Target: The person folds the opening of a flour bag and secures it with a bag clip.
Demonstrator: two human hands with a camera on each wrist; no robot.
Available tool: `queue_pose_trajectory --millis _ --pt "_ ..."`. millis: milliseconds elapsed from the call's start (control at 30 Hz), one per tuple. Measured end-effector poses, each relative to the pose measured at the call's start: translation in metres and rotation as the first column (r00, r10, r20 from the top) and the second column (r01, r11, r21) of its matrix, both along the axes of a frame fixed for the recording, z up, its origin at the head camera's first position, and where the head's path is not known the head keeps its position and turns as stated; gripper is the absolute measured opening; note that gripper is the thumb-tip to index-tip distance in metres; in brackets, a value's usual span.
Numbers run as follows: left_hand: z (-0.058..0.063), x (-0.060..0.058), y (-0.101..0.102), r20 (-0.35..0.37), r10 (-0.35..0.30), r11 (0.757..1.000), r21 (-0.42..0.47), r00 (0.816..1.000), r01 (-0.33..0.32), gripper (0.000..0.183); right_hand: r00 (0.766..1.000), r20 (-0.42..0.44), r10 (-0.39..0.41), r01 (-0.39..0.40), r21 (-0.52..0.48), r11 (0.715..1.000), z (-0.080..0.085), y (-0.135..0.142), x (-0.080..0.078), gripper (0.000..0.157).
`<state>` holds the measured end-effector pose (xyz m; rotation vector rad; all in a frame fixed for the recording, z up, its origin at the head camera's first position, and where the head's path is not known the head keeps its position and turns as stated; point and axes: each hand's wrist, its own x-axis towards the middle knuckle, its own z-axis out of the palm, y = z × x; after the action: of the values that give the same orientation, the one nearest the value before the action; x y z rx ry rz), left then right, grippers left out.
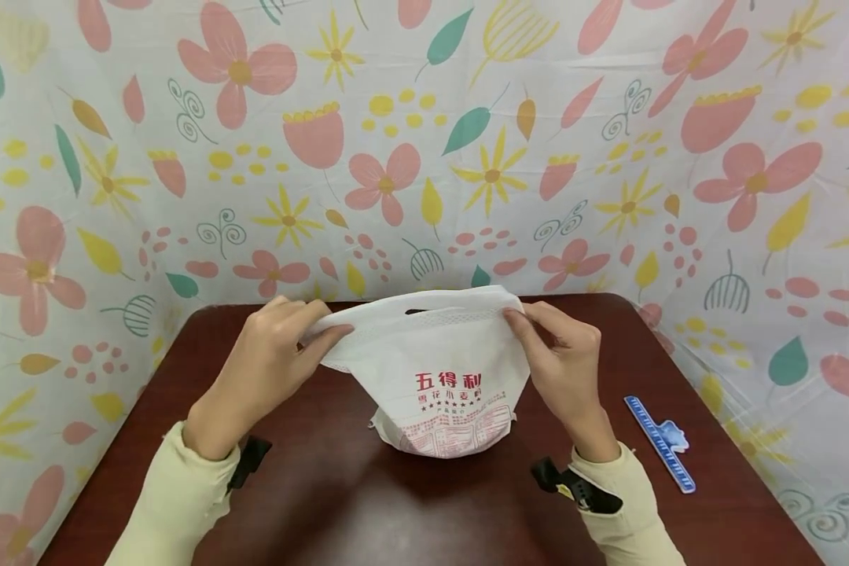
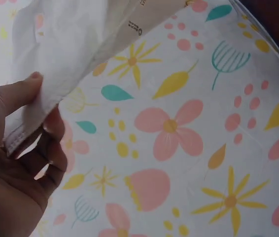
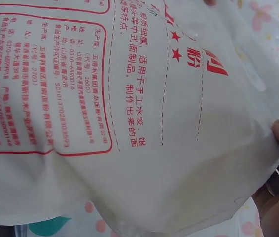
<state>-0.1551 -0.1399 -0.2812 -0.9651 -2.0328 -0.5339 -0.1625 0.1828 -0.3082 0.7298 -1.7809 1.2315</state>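
Note:
A white flour bag (image 1: 442, 346) with red Chinese print stands mid-table, its bottom rounded and its top edge stretched wide. A handle slot is cut near that top edge. My left hand (image 1: 276, 346) pinches the top left corner between thumb and fingers. At the opposite corner, my right hand (image 1: 562, 358) grips the edge with the thumb on the printed side. In the left wrist view the thumb presses the bag's stitched corner (image 2: 18, 140) against curled fingers. Small red text fills the bag's front in the right wrist view. What lies inside the bag is hidden.
A blue bag clip (image 1: 659, 444) lies on the dark brown table (image 1: 311, 503), to the right of my right forearm. Behind and at both sides hangs a flower-patterned curtain (image 1: 424, 196), close to the table's edges.

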Motion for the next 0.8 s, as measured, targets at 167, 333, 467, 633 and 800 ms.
queue_pose_trajectory --millis 167,333,467,633,800 --pt "0.016 -0.012 0.006 0.047 -0.118 0.993 -0.018 0.992 0.119 0.039 0.998 0.046 -0.049 0.052 -0.068 0.996 -0.008 0.008 -0.005 0.017" --pt "0.029 -0.019 0.012 0.096 -0.190 0.981 -0.010 0.977 0.191 0.023 0.993 0.107 -0.055 0.069 -0.131 0.989 -0.003 0.007 0.003 0.013" --pt "0.034 -0.024 0.017 0.157 -0.232 0.973 0.034 0.960 0.230 0.019 0.984 0.178 0.011 0.021 -0.177 0.984 -0.003 0.014 0.004 0.011" --pt "0.035 -0.027 0.014 0.236 -0.206 0.979 0.060 0.950 0.197 0.028 0.950 0.298 0.097 -0.051 -0.157 0.986 -0.013 0.031 -0.004 0.012" --pt "0.033 -0.020 0.016 0.243 -0.099 0.995 0.032 0.965 0.094 0.020 0.925 0.366 0.102 -0.095 -0.038 0.995 -0.019 0.048 0.005 0.014"
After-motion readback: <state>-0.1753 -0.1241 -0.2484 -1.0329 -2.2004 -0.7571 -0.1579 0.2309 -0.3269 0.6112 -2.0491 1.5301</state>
